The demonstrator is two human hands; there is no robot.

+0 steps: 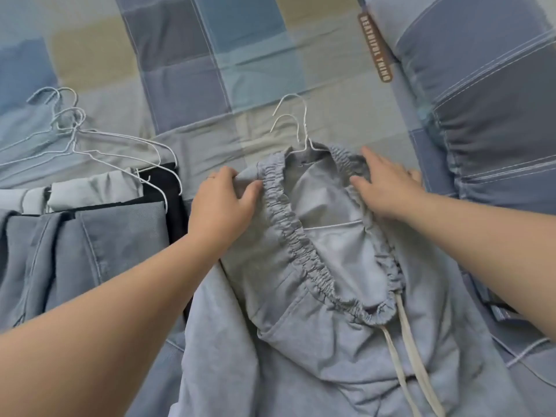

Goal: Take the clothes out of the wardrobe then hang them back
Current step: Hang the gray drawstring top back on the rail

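Handling grey trousers (301, 341) on the bed (240, 55) at their wire hanger (305, 130): my left hand (222, 200) pinches the waistband; my right hand (388, 188) lies on it, grasp indeterminate. Removal appears complete; rehanging remains.

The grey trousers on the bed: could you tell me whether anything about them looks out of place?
Yes: two hanger hooks stick out of the waistband of the trousers, so two hangers seem caught in one garment. The left hand grips the waistband's left edge, the right hand holds its right side.
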